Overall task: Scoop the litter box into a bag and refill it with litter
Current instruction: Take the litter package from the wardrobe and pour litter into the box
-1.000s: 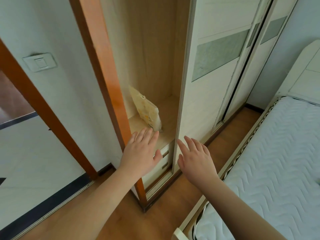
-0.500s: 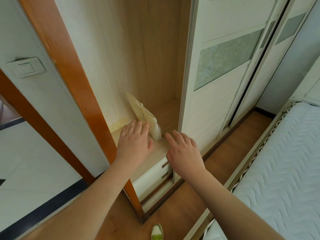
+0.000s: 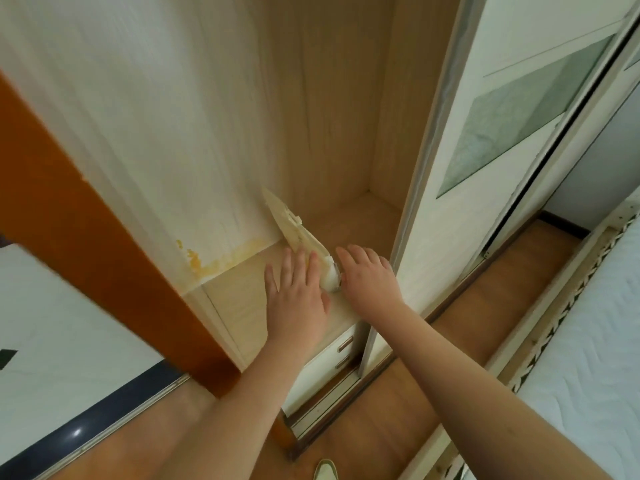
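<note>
Wooden floor [image 3: 398, 410] nearest, with the toe of a pale shoe [image 3: 325, 472] at the bottom edge. Two bare forearms reaching up and forward from below into an open wardrobe [image 3: 329, 98]. Left hand [image 3: 298, 292] flat, palm down, fingers spread and pointing inward, hovering over or resting on the pale shelf [image 3: 235, 289] near its front edge; contact hard to confirm. Right hand [image 3: 369, 275] likewise open and spread, just beside the sliding door [image 3: 485, 150] at the shelf's right front corner. Neither hand closed on anything.

Between the two sets of fingertips, a cream-coloured bag [image 3: 298, 233], probably the litter pouch, leaning tilted against the left inner wall of the wardrobe, its lower end at the shelf's front right and its top angled toward the back left. Left fingertips touching or just short of its lower end. Orange-yellow staining [image 3: 207, 261] along the left wall where it meets the shelf. Two small drawers [image 3: 339, 355] below the shelf front. Litter box not in view.

Likely step: fetching the bag, so the task judged barely begun.

Risks: bag sliding down flat if nudged sideways rather than gripped; a soft, floppy pouch sagging or spilling if lifted by one end, should its top be open; right wrist knocking the door edge in the narrow opening.
</note>
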Demonstrator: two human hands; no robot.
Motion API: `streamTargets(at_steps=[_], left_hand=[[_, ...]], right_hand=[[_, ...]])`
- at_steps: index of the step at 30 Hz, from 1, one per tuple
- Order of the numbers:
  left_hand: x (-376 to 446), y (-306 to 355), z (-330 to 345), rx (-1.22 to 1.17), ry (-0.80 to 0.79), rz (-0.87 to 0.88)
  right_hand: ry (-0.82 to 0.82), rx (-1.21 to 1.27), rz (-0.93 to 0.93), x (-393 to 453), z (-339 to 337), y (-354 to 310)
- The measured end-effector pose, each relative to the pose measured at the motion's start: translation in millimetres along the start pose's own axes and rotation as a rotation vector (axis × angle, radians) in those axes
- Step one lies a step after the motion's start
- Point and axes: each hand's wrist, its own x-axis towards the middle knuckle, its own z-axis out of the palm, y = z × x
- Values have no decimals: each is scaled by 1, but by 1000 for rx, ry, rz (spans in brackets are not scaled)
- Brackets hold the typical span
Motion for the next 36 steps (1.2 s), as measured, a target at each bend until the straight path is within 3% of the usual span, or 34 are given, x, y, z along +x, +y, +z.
streamTargets(at_steps=[13,23,28,36], left_hand=[[30,-10,44,16,56,-123],[30,-10,47,8,1,-174],[26,-10,53,8,-57,-160],[27,-5,48,-7,-48,-39]], right_hand=[[-293,53,32,101,82,-1],[-454,151,313,127,102,-5],[-451,151,281,107,98,9],[-279,131,202,52,63,14]])
